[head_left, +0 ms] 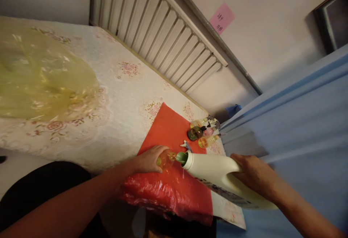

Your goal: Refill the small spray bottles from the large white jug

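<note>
My left hand [152,159] is wrapped round a small clear bottle [166,159] with an orange-yellow tint, over a red sheet [168,132]. In my right hand [248,171] is the handle of a large pale cream jug [210,167], tipped over sideways. The jug's green spout [181,157] meets the mouth of the small bottle; whether liquid is flowing I cannot make out. Just beyond the spout lies a spray trigger top [186,145]. Close by, a dark bottle [195,133] and a clear yellowish bottle [207,142] stand among several others.
A large yellow plastic bag [46,78] covers the left part of the table with its floral cloth [122,96]. Behind runs a white radiator [163,31]. On the right hangs a blue curtain [293,122]. A dark seat [51,191] is at lower left.
</note>
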{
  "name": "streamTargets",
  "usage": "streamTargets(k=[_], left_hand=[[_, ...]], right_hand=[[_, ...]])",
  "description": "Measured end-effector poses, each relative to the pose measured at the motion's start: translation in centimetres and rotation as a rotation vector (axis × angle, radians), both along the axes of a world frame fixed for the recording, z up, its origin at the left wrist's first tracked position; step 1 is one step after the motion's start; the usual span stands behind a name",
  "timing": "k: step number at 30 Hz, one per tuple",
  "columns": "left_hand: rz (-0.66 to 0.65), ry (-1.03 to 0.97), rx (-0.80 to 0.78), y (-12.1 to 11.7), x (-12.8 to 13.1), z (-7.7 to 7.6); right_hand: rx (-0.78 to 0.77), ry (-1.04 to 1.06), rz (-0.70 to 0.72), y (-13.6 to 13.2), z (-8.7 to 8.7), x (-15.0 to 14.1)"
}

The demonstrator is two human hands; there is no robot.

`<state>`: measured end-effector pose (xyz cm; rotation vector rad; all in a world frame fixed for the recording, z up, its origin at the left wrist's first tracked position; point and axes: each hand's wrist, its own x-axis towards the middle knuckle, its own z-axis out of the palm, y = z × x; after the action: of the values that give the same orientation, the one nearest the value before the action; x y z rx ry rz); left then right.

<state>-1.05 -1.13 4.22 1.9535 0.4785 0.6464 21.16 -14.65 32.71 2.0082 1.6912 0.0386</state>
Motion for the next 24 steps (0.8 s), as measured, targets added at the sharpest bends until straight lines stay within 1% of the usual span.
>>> streamTargets(k=[9,17,24], left_hand=[[-0.013,0.01,-0.007,0.04,-0.14,0.31],[-0.002,0.005,-0.014,0.1,0.01,-0.09],[-0.004,0.001,0.003,0.07,-0.1,0.09]], right_hand=[[0.004,0.011,0.012,0.08,-0.06,0.11],[0.006,0.004,0.019,0.11,0.08,0.0],[-0.007,-0.003,0.019,0.23,0.01,-0.06]])
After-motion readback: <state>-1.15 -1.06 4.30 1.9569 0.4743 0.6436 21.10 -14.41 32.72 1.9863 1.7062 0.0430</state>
